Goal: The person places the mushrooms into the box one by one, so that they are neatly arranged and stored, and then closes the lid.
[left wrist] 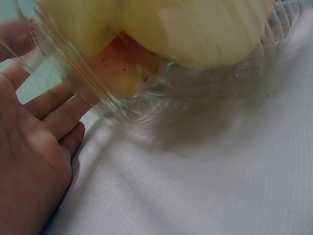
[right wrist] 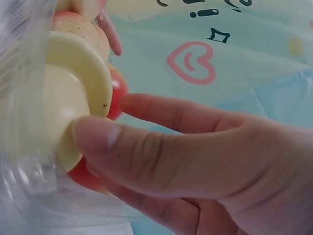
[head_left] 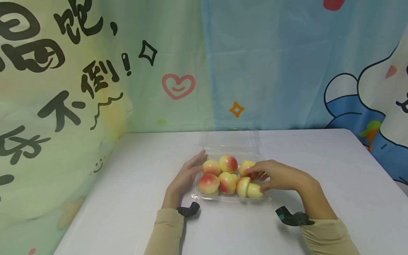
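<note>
A clear plastic box (head_left: 220, 198) on the table holds several mushroom-shaped pieces with rounded red-and-yellow caps, such as one cap (head_left: 209, 183) at its front left. At the left side, my left hand (head_left: 188, 173) rests its outstretched fingers against the box wall; the left wrist view shows them along the ribbed edge. My right hand (head_left: 277, 174) reaches in from the right with curled fingers at a mushroom-shaped piece (head_left: 246, 166). Its thumb (right wrist: 98, 134) lies on the pale stem of a second mushroom-shaped piece (right wrist: 63, 98), whose cap faces left in the head view. The palm side partly hides the first piece.
The box's transparent lid (head_left: 231, 140) is raised at the back, near the curtain (head_left: 271, 71) with printed drawings. A white cloth (head_left: 137, 212) covers the table. Each wrist wears a dark camera mount, such as the right mount (head_left: 293, 216).
</note>
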`<action>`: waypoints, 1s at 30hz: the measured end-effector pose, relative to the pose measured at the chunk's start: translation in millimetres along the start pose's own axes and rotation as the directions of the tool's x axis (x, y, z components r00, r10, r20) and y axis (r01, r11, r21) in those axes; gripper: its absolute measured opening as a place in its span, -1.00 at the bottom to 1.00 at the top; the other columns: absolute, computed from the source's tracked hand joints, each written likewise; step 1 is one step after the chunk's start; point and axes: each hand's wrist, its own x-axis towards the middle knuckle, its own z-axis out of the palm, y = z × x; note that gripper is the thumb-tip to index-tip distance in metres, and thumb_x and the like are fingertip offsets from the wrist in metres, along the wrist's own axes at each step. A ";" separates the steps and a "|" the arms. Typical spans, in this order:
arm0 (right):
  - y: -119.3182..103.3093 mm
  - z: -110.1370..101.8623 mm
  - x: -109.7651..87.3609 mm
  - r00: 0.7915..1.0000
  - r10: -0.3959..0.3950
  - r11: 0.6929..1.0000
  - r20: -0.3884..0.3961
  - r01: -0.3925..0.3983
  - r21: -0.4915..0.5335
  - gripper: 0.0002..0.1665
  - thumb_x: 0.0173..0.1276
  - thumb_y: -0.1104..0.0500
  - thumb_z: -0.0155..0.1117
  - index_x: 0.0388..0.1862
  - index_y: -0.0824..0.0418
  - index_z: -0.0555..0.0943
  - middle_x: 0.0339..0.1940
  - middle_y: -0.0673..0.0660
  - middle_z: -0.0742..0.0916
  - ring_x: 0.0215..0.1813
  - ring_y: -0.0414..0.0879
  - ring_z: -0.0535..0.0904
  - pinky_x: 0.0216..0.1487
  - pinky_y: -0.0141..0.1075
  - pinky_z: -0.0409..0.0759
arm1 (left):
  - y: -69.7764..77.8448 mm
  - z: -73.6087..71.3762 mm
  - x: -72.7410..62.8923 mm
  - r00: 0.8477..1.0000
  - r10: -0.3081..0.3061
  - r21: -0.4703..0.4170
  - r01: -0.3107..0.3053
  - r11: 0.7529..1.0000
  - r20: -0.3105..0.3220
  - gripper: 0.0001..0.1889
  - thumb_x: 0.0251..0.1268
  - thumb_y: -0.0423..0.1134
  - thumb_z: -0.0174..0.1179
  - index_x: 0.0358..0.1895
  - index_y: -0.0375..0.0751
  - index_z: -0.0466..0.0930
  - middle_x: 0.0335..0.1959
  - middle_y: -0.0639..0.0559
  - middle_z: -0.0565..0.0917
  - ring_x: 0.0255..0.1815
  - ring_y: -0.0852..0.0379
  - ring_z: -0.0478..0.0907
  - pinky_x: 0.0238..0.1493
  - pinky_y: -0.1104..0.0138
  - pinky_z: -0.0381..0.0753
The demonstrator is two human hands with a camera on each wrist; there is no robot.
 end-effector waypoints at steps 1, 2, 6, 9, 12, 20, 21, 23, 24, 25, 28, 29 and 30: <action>0.2 -1.1 -1.3 1.000 0.004 1.000 -0.010 -0.004 -0.007 -0.36 0.10 0.33 0.40 0.22 0.25 0.51 0.04 0.09 0.66 0.04 0.08 0.60 0.06 -0.12 0.63 | 0.7 0.4 0.3 1.000 0.002 -0.003 -0.002 1.000 0.001 -0.38 0.36 -0.30 -0.01 0.48 -0.01 0.12 0.45 -0.01 0.28 0.51 0.05 0.12 0.55 0.07 -0.13; 0.6 -2.2 -2.7 1.000 0.009 1.000 -0.023 -0.010 -0.019 -0.37 0.11 0.31 0.40 0.22 0.24 0.51 0.05 0.09 0.66 0.04 0.08 0.60 0.06 -0.11 0.62 | 1.3 0.7 0.5 1.000 -0.001 -0.002 0.001 1.000 0.000 -0.39 0.36 -0.30 -0.01 0.47 0.01 0.13 0.45 0.00 0.28 0.50 0.06 0.13 0.55 0.08 -0.13; 1.4 -8.6 -9.3 0.994 0.049 0.995 -0.102 -0.057 -0.079 -0.41 0.19 0.20 0.37 0.23 0.20 0.50 0.03 0.09 0.67 0.08 0.08 0.59 0.10 -0.04 0.60 | 4.4 1.4 -0.5 1.000 0.000 -0.019 0.000 1.000 -0.001 -0.41 0.36 -0.30 -0.01 0.45 0.09 0.18 0.46 0.01 0.27 0.50 0.10 0.13 0.55 0.11 -0.13; 1.9 -13.6 -14.1 0.980 0.102 0.986 -0.173 -0.123 -0.111 -0.42 0.23 0.11 0.34 0.24 0.16 0.49 0.01 0.09 0.67 0.09 0.06 0.58 0.13 0.03 0.57 | 6.4 0.7 -1.9 1.000 0.018 -0.052 -0.018 0.998 0.004 -0.40 0.36 -0.34 -0.03 0.46 0.05 0.16 0.48 -0.03 0.21 0.51 0.09 0.10 0.56 0.14 -0.17; 3.7 -16.1 -15.9 0.966 0.138 0.977 -0.219 -0.168 -0.128 -0.42 0.27 0.03 0.30 0.26 0.13 0.48 0.02 0.11 0.67 0.08 0.04 0.58 0.14 0.09 0.55 | 6.7 -0.6 -3.3 0.999 0.040 -0.098 -0.040 0.994 -0.002 -0.39 0.34 -0.40 -0.07 0.47 -0.05 0.14 0.50 -0.08 0.17 0.52 0.06 0.07 0.56 0.16 -0.18; 11.4 -15.0 -18.3 0.952 0.149 0.970 -0.268 -0.193 -0.148 -0.37 0.30 0.00 0.26 0.32 0.14 0.41 0.08 0.19 0.63 0.08 0.07 0.56 0.10 0.09 0.55 | 0.7 2.0 -0.8 0.998 0.062 -0.137 -0.061 0.989 0.001 -0.36 0.31 -0.46 -0.11 0.48 -0.12 0.08 0.53 -0.10 0.06 0.54 -0.07 0.00 0.55 0.05 -0.24; 11.6 -14.7 -19.5 0.948 0.153 0.967 -0.279 -0.202 -0.156 -0.37 0.30 0.01 0.26 0.33 0.13 0.40 0.10 0.20 0.62 0.09 0.07 0.56 0.10 0.09 0.55 | 0.1 2.5 -0.6 0.998 0.057 -0.129 -0.057 0.990 -0.006 -0.35 0.31 -0.46 -0.10 0.48 -0.12 0.08 0.54 -0.10 0.05 0.54 -0.07 -0.01 0.54 0.03 -0.24; 10.9 -14.2 -20.6 0.943 0.139 0.962 -0.301 -0.200 -0.184 -0.37 0.31 0.02 0.26 0.33 0.13 0.40 0.09 0.21 0.62 0.08 0.08 0.56 0.08 0.09 0.56 | 1.2 3.2 -2.1 0.999 0.031 -0.108 -0.035 0.994 -0.041 -0.36 0.33 -0.44 -0.09 0.49 -0.08 0.08 0.54 -0.09 0.06 0.54 -0.06 0.00 0.54 0.01 -0.22; 10.0 -13.9 -20.4 0.941 0.125 0.961 -0.314 -0.194 -0.199 -0.38 0.30 0.03 0.26 0.32 0.12 0.41 0.09 0.20 0.62 0.08 0.08 0.57 0.07 0.09 0.57 | 2.5 3.2 -3.3 0.998 0.015 -0.099 -0.022 0.995 -0.068 -0.36 0.34 -0.43 -0.08 0.48 -0.04 0.10 0.53 -0.08 0.07 0.54 -0.05 0.01 0.54 0.00 -0.21; 8.7 -13.5 -20.0 0.938 0.108 0.959 -0.328 -0.185 -0.213 -0.39 0.30 0.03 0.26 0.32 0.12 0.41 0.09 0.19 0.61 0.08 0.08 0.57 0.06 0.08 0.57 | 4.2 2.9 -4.7 0.996 0.004 -0.083 -0.011 0.996 -0.092 -0.38 0.35 -0.41 -0.07 0.48 -0.02 0.12 0.53 -0.07 0.09 0.54 -0.04 0.01 0.53 -0.01 -0.20; 4.3 -12.2 -17.3 0.921 0.047 0.954 -0.387 -0.156 -0.257 -0.41 0.30 0.03 0.27 0.30 0.12 0.44 0.08 0.16 0.60 0.09 0.09 0.57 0.06 0.08 0.57 | 11.5 0.5 -7.3 0.988 0.008 0.010 -0.007 1.000 -0.156 -0.41 0.37 -0.37 -0.06 0.46 0.03 0.17 0.51 -0.04 0.15 0.52 -0.03 0.08 0.52 -0.03 -0.12; 3.2 -11.8 -16.0 0.913 0.033 0.950 -0.408 -0.155 -0.271 -0.41 0.30 0.02 0.26 0.30 0.12 0.45 0.08 0.15 0.60 0.09 0.08 0.57 0.06 0.08 0.57 | 14.0 -0.5 -7.1 0.986 0.022 0.037 -0.016 0.999 -0.166 -0.42 0.38 -0.37 -0.08 0.46 0.01 0.17 0.51 -0.04 0.16 0.51 -0.05 0.09 0.52 -0.03 -0.09; 2.2 -11.5 -14.8 0.902 0.028 0.947 -0.430 -0.162 -0.278 -0.41 0.30 0.01 0.26 0.30 0.10 0.45 0.08 0.15 0.59 0.09 0.08 0.56 0.07 0.08 0.57 | 16.3 -1.6 -6.6 0.984 0.038 0.069 -0.026 0.997 -0.173 -0.43 0.39 -0.38 -0.08 0.45 -0.01 0.18 0.50 -0.04 0.17 0.51 -0.07 0.10 0.51 -0.03 -0.05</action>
